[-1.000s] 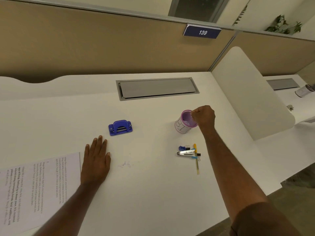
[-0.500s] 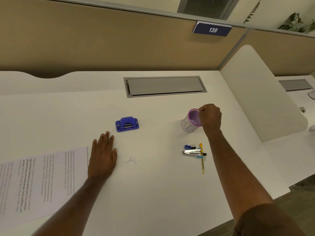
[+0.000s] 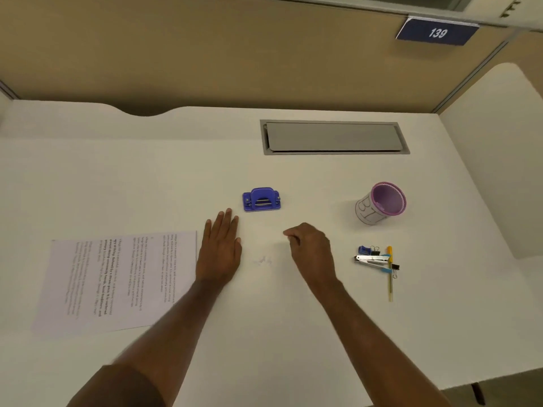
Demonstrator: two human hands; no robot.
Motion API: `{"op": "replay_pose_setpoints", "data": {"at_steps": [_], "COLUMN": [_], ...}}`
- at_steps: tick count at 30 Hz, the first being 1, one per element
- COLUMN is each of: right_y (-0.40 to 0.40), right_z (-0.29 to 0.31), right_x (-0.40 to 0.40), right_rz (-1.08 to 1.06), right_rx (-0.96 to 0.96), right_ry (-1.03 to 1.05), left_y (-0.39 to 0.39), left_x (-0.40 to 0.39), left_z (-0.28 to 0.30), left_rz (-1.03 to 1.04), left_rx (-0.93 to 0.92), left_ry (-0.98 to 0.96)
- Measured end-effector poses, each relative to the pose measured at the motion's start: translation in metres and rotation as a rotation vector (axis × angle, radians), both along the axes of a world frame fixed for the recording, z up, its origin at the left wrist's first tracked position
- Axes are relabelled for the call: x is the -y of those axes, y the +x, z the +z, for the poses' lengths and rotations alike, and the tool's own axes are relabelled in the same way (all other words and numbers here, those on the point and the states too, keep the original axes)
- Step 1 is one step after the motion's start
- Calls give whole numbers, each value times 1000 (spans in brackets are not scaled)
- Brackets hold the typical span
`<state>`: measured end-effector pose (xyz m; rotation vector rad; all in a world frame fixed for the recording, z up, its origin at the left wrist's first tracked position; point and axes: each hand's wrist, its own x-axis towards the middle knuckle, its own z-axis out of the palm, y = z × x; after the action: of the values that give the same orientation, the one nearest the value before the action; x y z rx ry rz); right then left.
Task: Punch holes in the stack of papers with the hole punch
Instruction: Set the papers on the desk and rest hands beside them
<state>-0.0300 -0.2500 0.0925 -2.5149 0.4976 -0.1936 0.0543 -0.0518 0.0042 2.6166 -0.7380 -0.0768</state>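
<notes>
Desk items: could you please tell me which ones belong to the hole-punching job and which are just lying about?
For the job:
blue plastic hole punch
printed white paper stack

Lying about:
purple mesh pen cup
silver stapler
yellow pen
black binder clips

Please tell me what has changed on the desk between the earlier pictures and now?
The right hand let go of the purple cup and moved left toward the middle of the desk, now loosely curled and holding nothing. The left hand stayed flat beside the papers. The hole punch, cup and stapler did not move.
</notes>
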Motion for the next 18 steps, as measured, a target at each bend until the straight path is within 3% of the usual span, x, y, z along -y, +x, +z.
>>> {"op": "replay_pose_setpoints", "data": {"at_steps": [6, 18], "right_y": [-19, -8], "right_z": [-34, -39], "right_x": [-37, -47], "right_rz": [142, 309], "right_rx": [-307, -207], "right_ry": [-188, -233], "left_y": [0, 0], "left_x": [1, 2], "left_z": [1, 0], "left_rz": [5, 6], "left_rx": [-2, -9], "left_ry": [19, 40]}}
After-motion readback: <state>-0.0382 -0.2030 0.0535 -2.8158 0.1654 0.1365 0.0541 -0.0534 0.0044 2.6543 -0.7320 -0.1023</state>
